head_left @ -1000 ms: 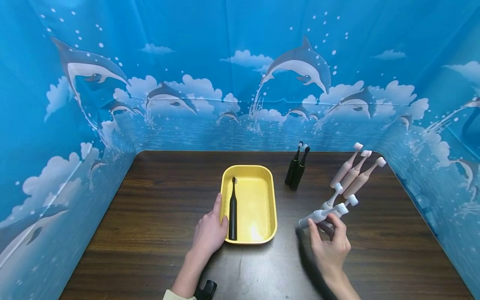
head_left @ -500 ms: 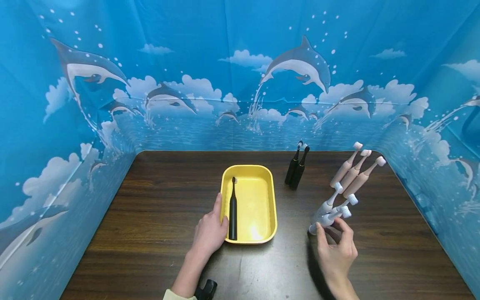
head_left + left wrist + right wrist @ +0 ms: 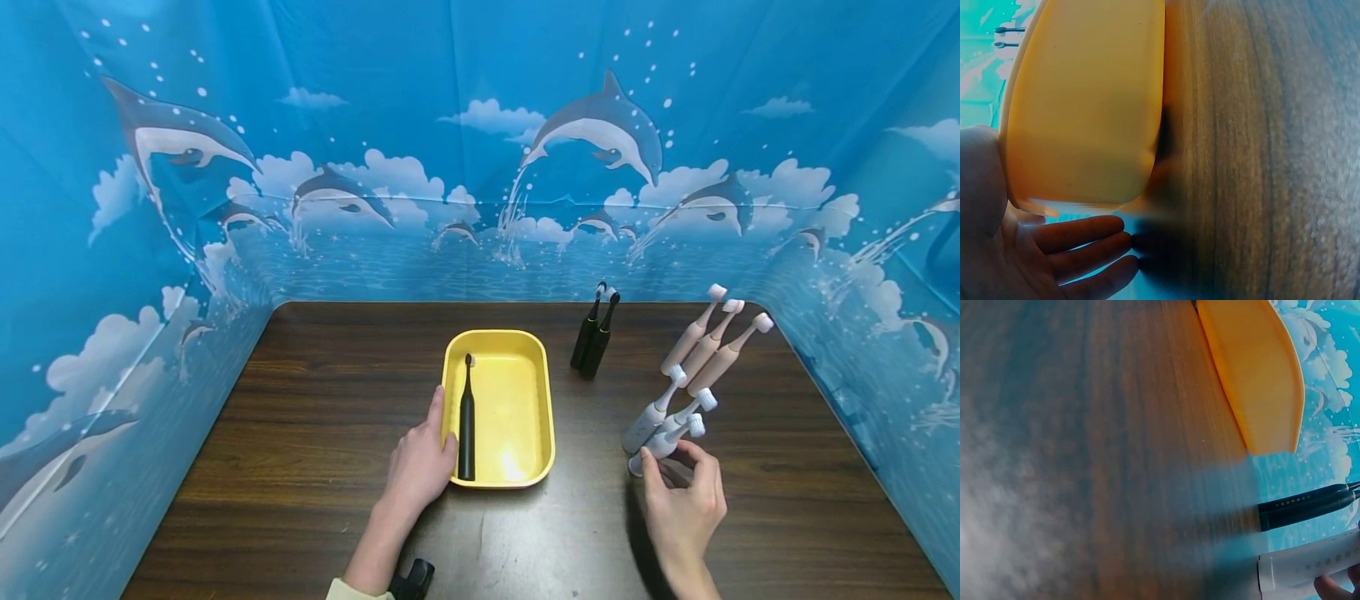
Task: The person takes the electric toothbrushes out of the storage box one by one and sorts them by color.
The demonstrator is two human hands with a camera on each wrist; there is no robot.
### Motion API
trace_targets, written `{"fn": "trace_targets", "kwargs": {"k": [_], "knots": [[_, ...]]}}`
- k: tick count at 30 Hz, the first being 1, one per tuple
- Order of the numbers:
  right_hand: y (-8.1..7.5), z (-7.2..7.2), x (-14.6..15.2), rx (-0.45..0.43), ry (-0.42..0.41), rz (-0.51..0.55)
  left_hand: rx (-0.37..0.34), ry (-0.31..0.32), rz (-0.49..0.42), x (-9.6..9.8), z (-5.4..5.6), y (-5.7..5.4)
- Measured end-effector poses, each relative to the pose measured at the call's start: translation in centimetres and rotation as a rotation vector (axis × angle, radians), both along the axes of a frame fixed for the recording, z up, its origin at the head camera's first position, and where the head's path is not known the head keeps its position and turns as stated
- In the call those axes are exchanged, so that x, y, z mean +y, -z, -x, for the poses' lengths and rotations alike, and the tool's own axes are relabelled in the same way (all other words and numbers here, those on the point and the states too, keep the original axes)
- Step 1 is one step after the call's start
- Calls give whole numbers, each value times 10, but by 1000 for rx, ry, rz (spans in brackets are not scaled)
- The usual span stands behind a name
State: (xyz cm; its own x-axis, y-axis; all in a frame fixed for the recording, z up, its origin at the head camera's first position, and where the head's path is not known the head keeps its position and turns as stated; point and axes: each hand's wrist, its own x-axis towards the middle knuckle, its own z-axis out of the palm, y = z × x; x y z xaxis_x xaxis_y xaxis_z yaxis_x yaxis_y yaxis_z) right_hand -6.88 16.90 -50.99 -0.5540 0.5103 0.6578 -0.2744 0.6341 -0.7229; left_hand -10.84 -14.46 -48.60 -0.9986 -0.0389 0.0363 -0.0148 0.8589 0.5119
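My right hand [image 3: 684, 500] pinches the lower body of a pale blue-white electric toothbrush [image 3: 662, 443] between thumb and fingers. It stands nearly upright, close in front of two similar white toothbrushes [image 3: 643, 427]. In the right wrist view, a white toothbrush body [image 3: 1304, 561] shows at the bottom right, with a fingertip against it. My left hand [image 3: 422, 462] holds the near-left corner of a yellow tray [image 3: 550, 417], thumb at the rim and index finger along the side. Its other fingers [image 3: 1088, 256] extend loosely beside the tray in the left wrist view. Inside lies one black electric toothbrush [image 3: 467, 425].
Two black electric toothbrushes [image 3: 596, 346] stand upright between the tray and the white group. Three pink ones [image 3: 701, 358] stand behind the white group, at the back right. A blue dolphin-print curtain [image 3: 465, 167] walls the dark wooden table [image 3: 322, 433] at the back and sides.
My right hand has moved right, bringing the held toothbrush from a leftward tilt to nearly upright beside the other white ones. The left hand and tray have stayed put.
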Motion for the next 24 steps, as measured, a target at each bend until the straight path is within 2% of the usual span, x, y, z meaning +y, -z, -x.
{"fn": "trace_targets", "kwargs": {"k": [16,24], "knots": [[0,3,1,-110,18,83,13,-6,5,-1,0,2],[0,2,1,-101,0,59,11,2,0,-1,0,1]]}}
